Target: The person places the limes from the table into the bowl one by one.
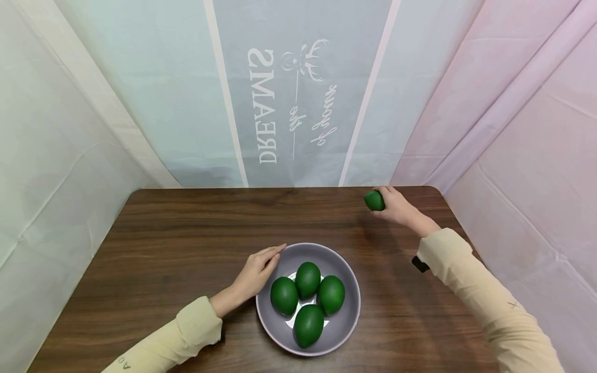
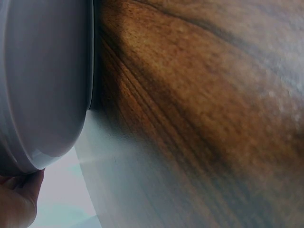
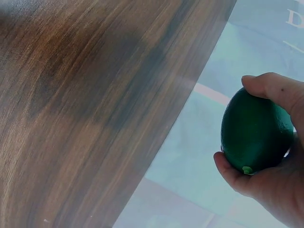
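Observation:
In the head view, my right hand [image 1: 395,206] holds a green avocado [image 1: 374,200] near the table's far right edge. The right wrist view shows this avocado [image 3: 256,133] between thumb and fingers, with a small pale stem spot at one end, held up off the table. My left hand [image 1: 254,272] rests against the upper left rim of a round grey bowl [image 1: 352,316], its fingers fairly straight. Several more green avocados [image 1: 308,325] lie inside the bowl. The left wrist view shows the bowl's outer wall [image 2: 47,76] and part of the left hand [image 2: 18,202] by the rim.
Bowl and hands are over a dark brown wooden table [image 1: 196,223]. Pale cloth [image 1: 298,103] with mirrored lettering hangs behind its far edge, and light sheets enclose both sides. A small black object [image 1: 420,264] shows by the right sleeve.

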The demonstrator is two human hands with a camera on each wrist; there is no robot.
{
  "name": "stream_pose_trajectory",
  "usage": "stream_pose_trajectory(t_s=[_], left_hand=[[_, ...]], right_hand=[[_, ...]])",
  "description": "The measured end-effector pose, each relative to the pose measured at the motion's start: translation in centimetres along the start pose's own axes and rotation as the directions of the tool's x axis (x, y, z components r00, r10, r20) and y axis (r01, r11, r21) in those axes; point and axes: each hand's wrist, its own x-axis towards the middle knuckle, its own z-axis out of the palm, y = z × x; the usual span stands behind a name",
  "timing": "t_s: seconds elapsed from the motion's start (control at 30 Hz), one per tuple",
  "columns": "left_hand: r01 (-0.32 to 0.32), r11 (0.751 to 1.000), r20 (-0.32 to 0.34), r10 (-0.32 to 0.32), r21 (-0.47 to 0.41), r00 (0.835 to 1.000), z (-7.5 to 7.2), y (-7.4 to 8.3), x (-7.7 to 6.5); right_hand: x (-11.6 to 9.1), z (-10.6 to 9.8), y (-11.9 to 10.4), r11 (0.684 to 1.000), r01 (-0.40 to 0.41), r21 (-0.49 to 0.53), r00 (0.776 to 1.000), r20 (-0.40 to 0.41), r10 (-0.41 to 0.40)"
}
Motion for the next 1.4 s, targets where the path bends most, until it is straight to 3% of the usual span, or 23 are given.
stream_pose_trajectory(t_s=[1.4], left_hand=[[0.03, 1.0, 0.006, -0.03, -0.005, 1.0, 0.0, 0.1, 0.0]], right_hand=[[-1.9, 0.1, -4.0, 0.995, 0.101, 0.023, 0.994, 0.049, -0.102]])
